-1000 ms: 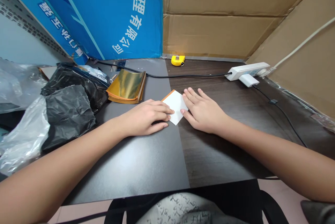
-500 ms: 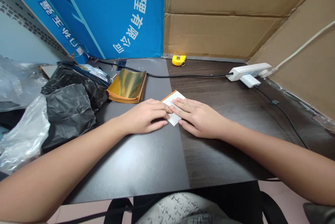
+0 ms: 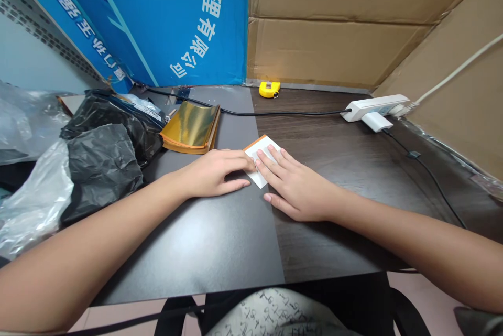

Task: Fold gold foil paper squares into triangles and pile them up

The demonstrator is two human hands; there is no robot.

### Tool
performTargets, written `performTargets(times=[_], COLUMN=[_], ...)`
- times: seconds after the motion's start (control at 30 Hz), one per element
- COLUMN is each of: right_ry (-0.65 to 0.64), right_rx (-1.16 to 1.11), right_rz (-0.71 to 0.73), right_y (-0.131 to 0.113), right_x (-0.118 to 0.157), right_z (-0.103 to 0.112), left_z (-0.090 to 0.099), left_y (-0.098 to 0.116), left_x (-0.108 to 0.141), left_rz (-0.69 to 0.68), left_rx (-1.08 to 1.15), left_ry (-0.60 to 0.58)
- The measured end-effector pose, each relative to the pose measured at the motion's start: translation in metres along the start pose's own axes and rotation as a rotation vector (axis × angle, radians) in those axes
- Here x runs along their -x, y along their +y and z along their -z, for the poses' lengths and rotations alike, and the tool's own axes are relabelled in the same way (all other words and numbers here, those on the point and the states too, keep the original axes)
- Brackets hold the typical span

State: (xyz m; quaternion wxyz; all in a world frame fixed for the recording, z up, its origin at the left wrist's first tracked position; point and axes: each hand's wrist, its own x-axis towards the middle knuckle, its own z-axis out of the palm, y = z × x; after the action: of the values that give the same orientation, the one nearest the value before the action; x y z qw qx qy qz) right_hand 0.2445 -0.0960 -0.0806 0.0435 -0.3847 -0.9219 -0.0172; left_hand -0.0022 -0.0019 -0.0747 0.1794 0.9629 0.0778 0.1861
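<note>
A small folded sheet of paper (image 3: 259, 177), white with an orange edge along its upper left side, lies flat on the table between my hands. My right hand (image 3: 293, 184) rests over its right part with the fingers stretched out and spread. On the left side, the fingertips of my left hand (image 3: 220, 172) touch the sheet, with the thumb held apart from the other fingers. Beyond my left hand sits a stack of gold foil paper (image 3: 190, 126) with orange edges, its top sheet curled.
Crumpled black plastic bags (image 3: 106, 163) and clear plastic (image 3: 39, 194) crowd the left side. A yellow tape measure (image 3: 269, 89) lies at the back. A white power strip (image 3: 377, 106) with a plugged-in adapter stands back right, its black cable (image 3: 283, 114) crossing the table. Cardboard panels (image 3: 338, 53) wall the back.
My right hand has turned, spread its fingers more and shifted slightly toward me at the wrist. My left fingers have moved slightly. The paper stays in nearly the same place.
</note>
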Motion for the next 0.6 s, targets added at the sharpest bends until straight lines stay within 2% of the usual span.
performTargets(times=[0.13,0.27,0.47,0.6], right_ry=[0.007,0.058,0.283,0.347], right_rx=[0.01,-0.007,-0.133,-0.199], right_rz=[-0.006,0.029,-0.03,-0.028], right_y=[-0.002,0.011,0.037,0.038], right_x=[0.001,0.002,0.0,-0.003], right_z=[-0.001,0.0,0.001,-0.002], left_z=[-0.003,-0.006,-0.008,-0.007], left_y=[0.004,0.004,0.003,0.004], left_x=[-0.002,-0.001,-0.001,-0.003], left_rz=[-0.037,-0.056,0.012,0.076], left_rx=[-0.112,-0.138,-0.122,-0.218], left_ry=[0.017,0.055,0.121,0.128])
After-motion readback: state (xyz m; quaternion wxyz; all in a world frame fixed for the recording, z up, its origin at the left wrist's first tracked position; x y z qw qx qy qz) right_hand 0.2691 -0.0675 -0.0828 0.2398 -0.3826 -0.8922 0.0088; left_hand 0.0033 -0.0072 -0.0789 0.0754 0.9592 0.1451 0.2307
